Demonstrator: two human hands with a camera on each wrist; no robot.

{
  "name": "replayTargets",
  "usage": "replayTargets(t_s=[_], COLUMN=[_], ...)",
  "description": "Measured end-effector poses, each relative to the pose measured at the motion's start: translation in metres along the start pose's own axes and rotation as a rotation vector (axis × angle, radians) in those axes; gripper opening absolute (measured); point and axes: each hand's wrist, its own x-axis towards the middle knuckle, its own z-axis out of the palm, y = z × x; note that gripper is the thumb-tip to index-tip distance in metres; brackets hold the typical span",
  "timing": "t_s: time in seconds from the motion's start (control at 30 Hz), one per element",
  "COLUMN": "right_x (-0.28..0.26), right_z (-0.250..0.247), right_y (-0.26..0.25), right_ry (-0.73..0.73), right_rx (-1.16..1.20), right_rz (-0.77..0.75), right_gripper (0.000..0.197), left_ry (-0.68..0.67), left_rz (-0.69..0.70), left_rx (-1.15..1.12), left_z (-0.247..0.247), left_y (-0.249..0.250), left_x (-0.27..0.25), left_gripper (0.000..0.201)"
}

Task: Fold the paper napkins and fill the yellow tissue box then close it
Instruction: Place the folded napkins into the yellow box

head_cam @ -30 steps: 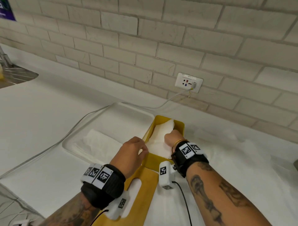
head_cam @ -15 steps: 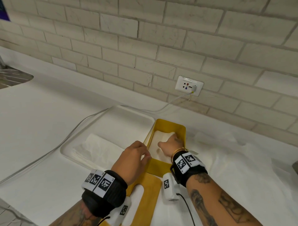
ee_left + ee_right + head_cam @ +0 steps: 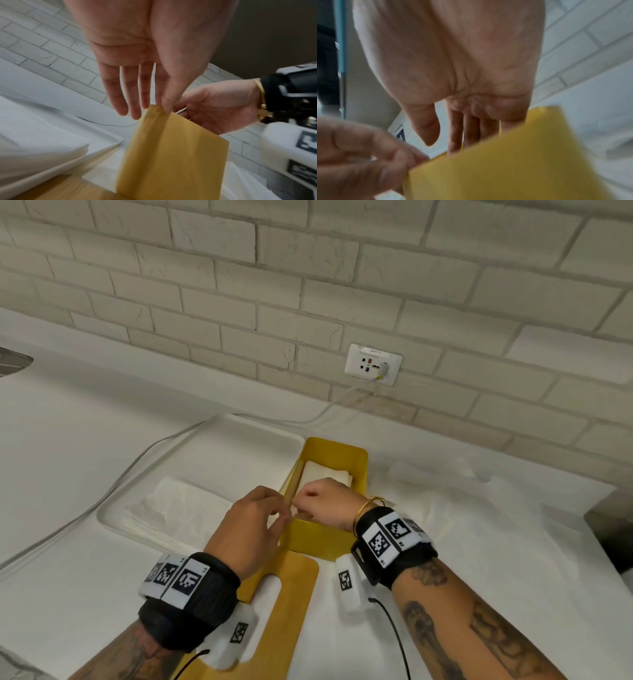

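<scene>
The open yellow tissue box (image 3: 356,460) stands on the white counter with folded white napkins (image 3: 329,477) lying flat inside. My left hand (image 3: 284,510) holds its near left corner; in the left wrist view thumb and fingers (image 3: 145,102) pinch the corner of the box (image 3: 171,148). My right hand (image 3: 308,498) reaches over the near wall, and its straight fingers (image 3: 455,138) point down inside the box (image 3: 505,169), their tips hidden. The yellow lid (image 3: 291,604) with its slot lies flat in front of the box. A stack of unfolded napkins (image 3: 178,505) lies on the white tray (image 3: 239,440).
A brick wall with a socket (image 3: 373,364) runs behind; its white cable (image 3: 137,463) trails left across the counter. Crumpled white sheeting (image 3: 479,508) covers the counter on the right. A dark object (image 3: 613,529) sits at the right edge, a sink (image 3: 13,361) far left.
My right hand pushed the napkin down into the box and drew back to its near end; the napkin now lies flat. My left hand stayed at the box's near left corner.
</scene>
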Motion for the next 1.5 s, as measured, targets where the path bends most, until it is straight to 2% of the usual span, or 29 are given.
replayTargets(t_s=[0.13, 0.2, 0.27, 0.33, 0.43, 0.5, 0.63, 0.7, 0.8, 0.87, 0.97, 1.03, 1.23, 1.3, 1.37, 1.5], right_x=[-0.050, -0.080, -0.111, -0.143, -0.187, -0.210, -0.242, -0.250, -0.255, -0.252, -0.243, -0.235, -0.213, -0.204, -0.192, -0.156], right_z=[-0.033, -0.053, -0.070, -0.083, -0.091, -0.087, -0.066, -0.054, -0.039, -0.030, -0.020, -0.015, -0.016, -0.025, -0.038, -0.064], right_y=[0.025, 0.047, 0.075, 0.107, 0.159, 0.191, 0.235, 0.244, 0.242, 0.238, 0.231, 0.226, 0.207, 0.202, 0.199, 0.192], right_ry=[0.210, 0.260, 0.300, 0.337, 0.361, 0.336, 0.218, 0.197, 0.148, 0.106, 0.087, 0.070, 0.030, 0.052, 0.118, 0.239], right_rx=[0.132, 0.205, 0.260, 0.310, 0.344, 0.342, 0.248, 0.208, 0.212, 0.218, 0.208, 0.193, 0.114, 0.089, 0.056, -0.156], right_rz=[-0.138, -0.145, -0.104, -0.043, 0.060, 0.123, 0.194, 0.195, 0.169, 0.154, 0.113, 0.070, 0.004, -0.017, -0.039, -0.083], right_gripper=[0.019, 0.015, 0.013, 0.014, 0.012, 0.008, 0.009, 0.009, 0.009, 0.009, 0.009, 0.009, 0.014, 0.014, 0.013, 0.025], left_ry=[0.114, 0.168, 0.155, 0.075, -0.118, -0.223, -0.410, -0.456, -0.396, -0.348, -0.392, -0.400, -0.348, -0.327, -0.296, -0.251], left_rz=[0.076, 0.149, 0.202, 0.190, 0.107, 0.048, -0.058, -0.102, -0.209, -0.327, -0.504, -0.556, -0.665, -0.669, -0.652, -0.577], left_rx=[0.095, 0.097, 0.049, -0.042, -0.094, -0.052, 0.113, 0.201, 0.341, 0.423, 0.479, 0.434, 0.144, 0.054, 0.057, -0.043], left_z=[0.003, 0.009, 0.020, 0.036, 0.068, 0.088, 0.113, 0.116, 0.110, 0.103, 0.098, 0.100, 0.104, 0.103, 0.101, 0.093], left_y=[0.017, 0.035, 0.055, 0.075, 0.099, 0.111, 0.131, 0.139, 0.143, 0.138, 0.135, 0.136, 0.129, 0.124, 0.121, 0.111], left_x=[-0.005, -0.009, -0.017, -0.026, -0.044, -0.056, -0.073, -0.078, -0.088, -0.096, -0.102, -0.101, -0.100, -0.102, -0.103, -0.105], left_gripper=[0.010, 0.009, 0.009, 0.012, 0.010, 0.006, 0.022, 0.027, 0.041, 0.057, 0.077, 0.080, 0.072, 0.049, 0.026, 0.045])
